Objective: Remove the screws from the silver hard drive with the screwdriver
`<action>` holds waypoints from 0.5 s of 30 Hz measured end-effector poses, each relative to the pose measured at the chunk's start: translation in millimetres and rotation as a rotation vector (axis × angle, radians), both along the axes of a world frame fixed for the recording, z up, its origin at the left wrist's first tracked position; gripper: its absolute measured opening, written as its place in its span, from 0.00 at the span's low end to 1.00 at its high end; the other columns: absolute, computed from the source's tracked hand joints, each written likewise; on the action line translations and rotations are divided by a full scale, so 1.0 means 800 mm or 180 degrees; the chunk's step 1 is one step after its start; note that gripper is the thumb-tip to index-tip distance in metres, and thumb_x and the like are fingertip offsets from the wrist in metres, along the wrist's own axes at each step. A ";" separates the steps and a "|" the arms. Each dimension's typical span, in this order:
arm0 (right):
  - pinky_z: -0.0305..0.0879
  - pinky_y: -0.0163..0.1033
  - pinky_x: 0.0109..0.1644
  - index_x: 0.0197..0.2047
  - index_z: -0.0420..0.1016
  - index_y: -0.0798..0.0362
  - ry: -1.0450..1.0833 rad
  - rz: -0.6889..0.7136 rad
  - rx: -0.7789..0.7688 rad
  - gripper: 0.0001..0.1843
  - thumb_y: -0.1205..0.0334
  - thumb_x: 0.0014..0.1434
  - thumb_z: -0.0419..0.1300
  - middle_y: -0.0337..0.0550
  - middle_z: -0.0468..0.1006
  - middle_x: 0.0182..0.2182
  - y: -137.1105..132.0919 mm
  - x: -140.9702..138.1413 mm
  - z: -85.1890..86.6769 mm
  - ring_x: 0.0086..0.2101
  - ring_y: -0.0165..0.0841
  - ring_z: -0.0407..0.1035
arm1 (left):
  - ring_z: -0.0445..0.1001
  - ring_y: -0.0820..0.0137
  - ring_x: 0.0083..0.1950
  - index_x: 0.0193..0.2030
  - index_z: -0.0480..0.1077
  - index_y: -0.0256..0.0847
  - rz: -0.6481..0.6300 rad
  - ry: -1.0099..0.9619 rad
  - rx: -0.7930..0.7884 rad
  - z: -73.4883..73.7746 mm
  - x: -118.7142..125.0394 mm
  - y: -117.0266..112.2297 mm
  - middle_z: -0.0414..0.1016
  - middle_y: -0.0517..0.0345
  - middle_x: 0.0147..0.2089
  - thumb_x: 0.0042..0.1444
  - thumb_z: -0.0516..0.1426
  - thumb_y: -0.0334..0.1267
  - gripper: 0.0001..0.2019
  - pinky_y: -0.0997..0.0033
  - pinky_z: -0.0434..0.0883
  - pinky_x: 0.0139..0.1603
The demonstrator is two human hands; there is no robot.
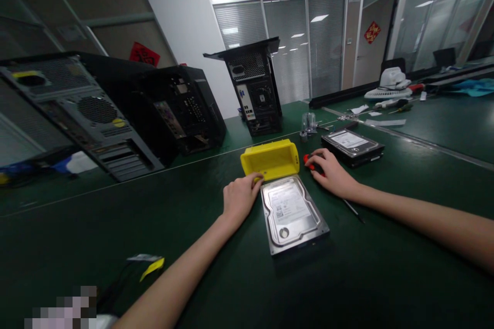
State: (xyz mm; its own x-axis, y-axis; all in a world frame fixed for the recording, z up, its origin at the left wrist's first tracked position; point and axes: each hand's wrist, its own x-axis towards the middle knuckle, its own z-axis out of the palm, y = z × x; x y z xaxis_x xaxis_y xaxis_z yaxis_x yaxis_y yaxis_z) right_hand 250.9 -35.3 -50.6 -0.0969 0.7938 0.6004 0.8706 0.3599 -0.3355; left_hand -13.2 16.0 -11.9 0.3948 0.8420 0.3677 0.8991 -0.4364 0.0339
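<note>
A yellow plastic parts bin [270, 160] sits on the green table with its opening towards me. My left hand [241, 195] is closed, with thumb and fingertips at the bin's lower left front edge. Just in front of the bin lies a silver hard drive [291, 211], label side up. My right hand [328, 170] is curled over the red and black handle of a screwdriver [354, 211], which lies on the table. Its shaft passes under my wrist and points back towards me. Beyond that hand is a second hard drive [352, 144], dark-sided with a white label.
Several black computer cases [257, 92] stand at the back and left. Near the second drive are a clear plastic cup [309, 122] and small metal parts. A white device [391, 85] and tools lie far right. A yellow-tagged cable [152, 268] is at front left.
</note>
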 end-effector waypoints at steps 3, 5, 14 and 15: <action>0.63 0.46 0.49 0.50 0.65 0.57 0.0002 0.0021 -0.0001 0.17 0.57 0.61 0.52 0.49 0.66 0.49 0.000 0.000 -0.002 0.47 0.34 0.63 | 0.75 0.64 0.35 0.45 0.72 0.51 0.0037 -0.0092 0.0018 -0.002 -0.004 0.002 0.77 0.57 0.37 0.58 0.50 0.46 0.13 0.71 0.64 0.31; 0.63 0.46 0.50 0.50 0.65 0.57 0.0004 0.0045 -0.0009 0.17 0.57 0.61 0.52 0.49 0.65 0.49 0.001 0.000 -0.003 0.47 0.34 0.63 | 0.74 0.65 0.34 0.44 0.73 0.50 0.0055 -0.0147 0.0020 -0.002 -0.006 0.004 0.77 0.57 0.36 0.58 0.50 0.46 0.13 0.71 0.64 0.30; 0.63 0.46 0.49 0.50 0.66 0.57 0.0205 0.0080 -0.0050 0.17 0.57 0.61 0.52 0.49 0.66 0.48 0.000 -0.001 0.001 0.46 0.34 0.64 | 0.71 0.69 0.29 0.44 0.71 0.48 -0.0099 -0.0398 0.0046 -0.004 -0.006 0.003 0.74 0.60 0.29 0.59 0.49 0.47 0.13 0.74 0.60 0.28; 0.63 0.46 0.49 0.50 0.66 0.57 0.0245 0.0077 -0.0048 0.17 0.57 0.61 0.52 0.49 0.66 0.48 -0.001 -0.001 0.002 0.46 0.34 0.64 | 0.71 0.69 0.28 0.44 0.71 0.47 -0.0129 -0.0430 0.0044 -0.005 -0.006 0.002 0.74 0.60 0.29 0.59 0.49 0.47 0.13 0.74 0.59 0.28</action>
